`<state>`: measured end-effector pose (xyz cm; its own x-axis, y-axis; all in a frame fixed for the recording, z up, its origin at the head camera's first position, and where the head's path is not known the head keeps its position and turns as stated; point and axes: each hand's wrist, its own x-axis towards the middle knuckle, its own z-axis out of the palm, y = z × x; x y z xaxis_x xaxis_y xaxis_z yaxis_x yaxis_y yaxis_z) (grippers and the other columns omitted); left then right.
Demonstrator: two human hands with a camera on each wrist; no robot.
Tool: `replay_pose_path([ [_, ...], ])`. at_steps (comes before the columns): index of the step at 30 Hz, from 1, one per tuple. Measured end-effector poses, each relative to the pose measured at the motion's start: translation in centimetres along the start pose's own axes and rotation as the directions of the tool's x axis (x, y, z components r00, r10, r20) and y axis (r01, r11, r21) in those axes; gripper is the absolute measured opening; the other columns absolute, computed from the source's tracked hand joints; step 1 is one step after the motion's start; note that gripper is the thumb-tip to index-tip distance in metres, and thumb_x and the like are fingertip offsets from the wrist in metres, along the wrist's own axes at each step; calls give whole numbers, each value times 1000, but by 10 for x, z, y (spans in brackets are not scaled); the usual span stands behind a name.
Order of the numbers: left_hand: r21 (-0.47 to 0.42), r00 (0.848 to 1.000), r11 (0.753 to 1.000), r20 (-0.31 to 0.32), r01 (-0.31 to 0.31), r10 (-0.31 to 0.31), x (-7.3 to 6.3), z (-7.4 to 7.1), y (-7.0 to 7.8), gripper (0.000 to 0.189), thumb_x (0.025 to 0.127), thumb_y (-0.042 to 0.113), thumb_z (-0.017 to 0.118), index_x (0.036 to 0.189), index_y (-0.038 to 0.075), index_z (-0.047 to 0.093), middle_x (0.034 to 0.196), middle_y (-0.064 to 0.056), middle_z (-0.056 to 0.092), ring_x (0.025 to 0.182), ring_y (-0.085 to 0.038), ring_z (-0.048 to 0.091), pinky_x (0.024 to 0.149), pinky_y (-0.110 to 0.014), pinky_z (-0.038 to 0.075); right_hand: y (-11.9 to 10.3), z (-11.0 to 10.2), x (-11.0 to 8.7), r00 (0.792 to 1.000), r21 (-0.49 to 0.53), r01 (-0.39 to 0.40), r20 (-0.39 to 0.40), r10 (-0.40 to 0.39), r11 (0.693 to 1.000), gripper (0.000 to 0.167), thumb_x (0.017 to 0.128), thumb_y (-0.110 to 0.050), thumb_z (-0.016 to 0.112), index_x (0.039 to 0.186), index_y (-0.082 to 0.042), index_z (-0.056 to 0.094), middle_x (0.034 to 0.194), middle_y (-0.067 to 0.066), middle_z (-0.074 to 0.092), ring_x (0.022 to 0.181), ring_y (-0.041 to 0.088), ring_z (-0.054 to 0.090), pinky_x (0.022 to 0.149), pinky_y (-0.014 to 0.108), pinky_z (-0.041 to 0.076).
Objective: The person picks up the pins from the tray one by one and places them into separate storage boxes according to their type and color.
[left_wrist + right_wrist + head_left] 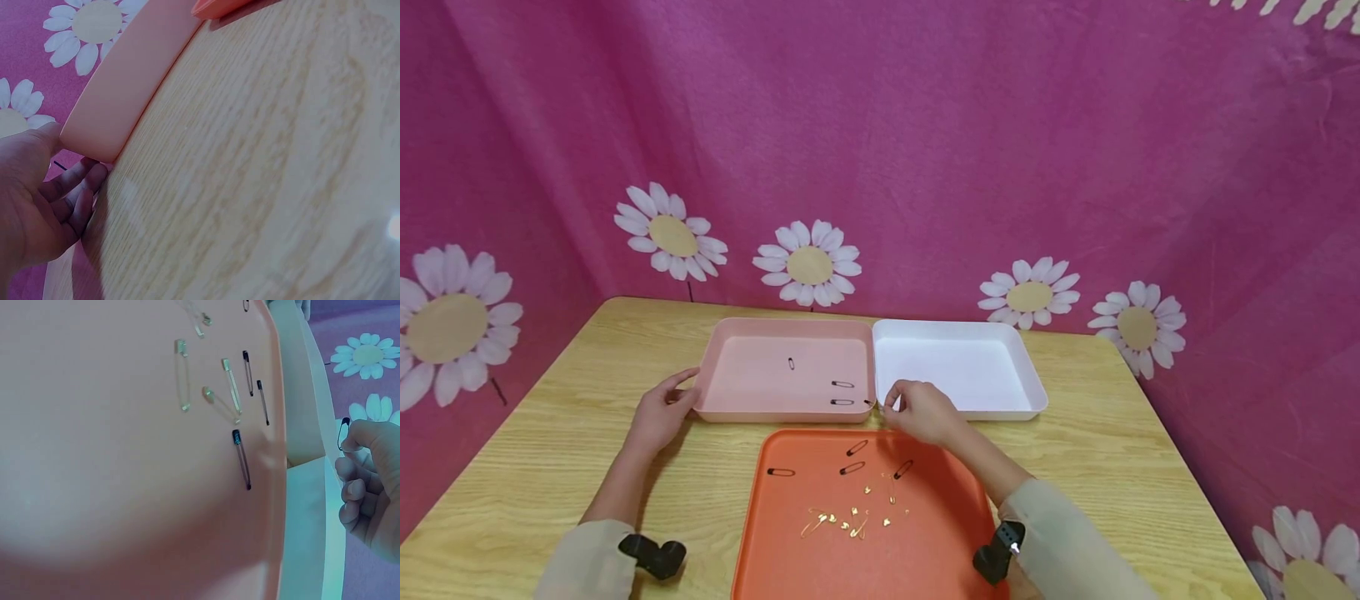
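Past the orange tray (805,575), lower the black pin (342,432) pinched in the right hand (923,412) inside the pink tray (760,383), steadying its nine-o'clock end with a relaxed left hand (660,412).

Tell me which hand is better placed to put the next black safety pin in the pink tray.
Likely the right hand: it pinches a black safety pin by the near right corner of the pink tray, while the left hand touches that tray's left end.
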<state>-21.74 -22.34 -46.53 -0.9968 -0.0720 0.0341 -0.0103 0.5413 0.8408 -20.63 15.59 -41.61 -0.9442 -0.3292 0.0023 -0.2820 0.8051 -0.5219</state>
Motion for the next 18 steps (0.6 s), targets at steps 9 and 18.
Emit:
replay_pose_path([
  [9, 8, 1000, 1000, 11, 7, -7, -1, -1, 1, 44, 96, 22, 51, 136, 3, 46, 110, -29, 63, 70, 6, 54, 66, -13, 42, -15, -2, 14, 999, 5, 39, -15, -39, 999, 6, 81, -19, 62, 81, -13, 64, 59, -5, 51, 55, 8, 44, 53, 22, 34],
  [18, 29, 1000, 1000, -4, -2, 2, -2, -1, -1, 44, 96, 22, 51, 136, 4, 47, 110, -28, 63, 73, 4, 53, 66, -14, 42, -25, 1, 27, 1000, 48, 0, 7, -1, 999, 5, 82, -18, 61, 81, -13, 62, 61, -4, 53, 55, 9, 45, 54, 23, 35],
])
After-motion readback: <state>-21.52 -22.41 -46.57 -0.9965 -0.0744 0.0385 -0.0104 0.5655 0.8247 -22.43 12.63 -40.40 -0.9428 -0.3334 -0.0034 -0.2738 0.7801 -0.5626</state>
